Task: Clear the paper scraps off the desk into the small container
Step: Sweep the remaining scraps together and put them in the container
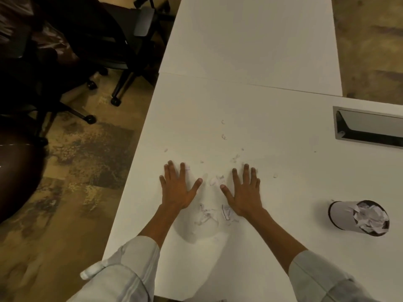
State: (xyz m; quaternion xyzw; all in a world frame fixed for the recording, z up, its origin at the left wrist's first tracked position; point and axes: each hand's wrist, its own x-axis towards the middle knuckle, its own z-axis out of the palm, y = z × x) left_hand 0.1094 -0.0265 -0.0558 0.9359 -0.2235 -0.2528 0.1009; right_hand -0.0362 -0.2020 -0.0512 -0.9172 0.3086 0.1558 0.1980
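My left hand (175, 189) and right hand (244, 190) lay palm-down on the white desk (250, 118), fingers straight and spread, grasping nothing. Paper scraps (214, 212) sat bunched between my wrists, with a smaller clump (217, 179) between my thumbs and tiny bits (224, 136) scattered beyond my fingertips. One scrap (187, 167) seemed to touch my left forefinger. The small container (357, 217) stood well off to my right, already stuffed with crumpled paper.

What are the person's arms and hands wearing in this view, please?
Both arms wear light grey, shirt-like sleeves pushed up above the forearms: the left sleeve shows a folded cuff, the right sleeve bunches below the elbow. The left hand and right hand are bare: no gloves, rings or watch visible.
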